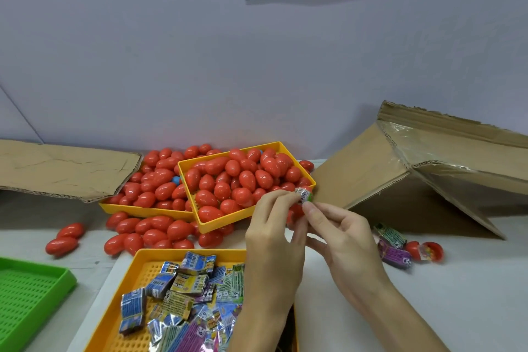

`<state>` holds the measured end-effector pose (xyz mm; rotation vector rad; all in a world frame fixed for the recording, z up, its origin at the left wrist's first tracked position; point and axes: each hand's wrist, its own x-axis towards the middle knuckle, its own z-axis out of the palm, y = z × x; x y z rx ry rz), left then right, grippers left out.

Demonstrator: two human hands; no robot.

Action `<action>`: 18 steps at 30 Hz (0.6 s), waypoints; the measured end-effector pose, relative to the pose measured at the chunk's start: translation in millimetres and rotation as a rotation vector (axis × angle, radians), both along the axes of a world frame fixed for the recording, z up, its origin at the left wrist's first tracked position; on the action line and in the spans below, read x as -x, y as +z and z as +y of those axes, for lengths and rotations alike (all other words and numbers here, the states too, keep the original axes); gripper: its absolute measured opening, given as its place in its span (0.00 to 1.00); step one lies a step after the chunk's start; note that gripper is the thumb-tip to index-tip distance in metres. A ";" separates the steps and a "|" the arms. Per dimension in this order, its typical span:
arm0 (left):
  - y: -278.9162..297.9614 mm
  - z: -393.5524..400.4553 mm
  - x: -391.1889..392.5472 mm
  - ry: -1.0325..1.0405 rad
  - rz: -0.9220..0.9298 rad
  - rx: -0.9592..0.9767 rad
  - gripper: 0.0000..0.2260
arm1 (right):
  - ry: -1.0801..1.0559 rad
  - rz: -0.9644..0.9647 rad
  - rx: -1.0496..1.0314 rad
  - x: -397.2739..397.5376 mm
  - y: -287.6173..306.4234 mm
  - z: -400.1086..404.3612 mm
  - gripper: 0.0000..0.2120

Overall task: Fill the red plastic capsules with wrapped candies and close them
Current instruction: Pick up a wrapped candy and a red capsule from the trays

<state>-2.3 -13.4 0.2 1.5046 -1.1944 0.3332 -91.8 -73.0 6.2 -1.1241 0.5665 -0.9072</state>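
1. The left hand [273, 226] and the right hand [343, 233] meet above the desk [428, 308], both pinching one wrapped candy [305, 195] at their fingertips. A bit of red shows beneath it, probably a capsule half, though fingers hide it.
2. To do this step well, I judge the candy should be folded compact and pushed fully below the rim, so no wrapper catches in the seam when the halves snap together.
3. The far yellow tray [281, 148] is heaped with closed red capsules [245, 180]; more spill onto the desk around it.
4. The near yellow tray [143, 258] holds the loose candy packets [183, 291].
5. An open capsule [431, 251] lies right, beside two packets [393, 246].
6. A green tray [34, 286] sits left.
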 end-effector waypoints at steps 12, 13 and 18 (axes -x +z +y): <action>3.8 2.4 2.5 -0.086 0.131 -0.001 0.17 | -0.195 -0.121 -0.354 -5.0 64.2 -29.2 0.09; 4.4 2.8 2.7 -0.083 0.140 0.002 0.16 | -0.217 -0.199 -0.400 -0.6 76.0 -40.2 0.09; 6.9 3.8 3.3 -0.099 0.184 0.012 0.12 | -0.237 -0.561 -0.502 24.1 105.6 -76.5 0.26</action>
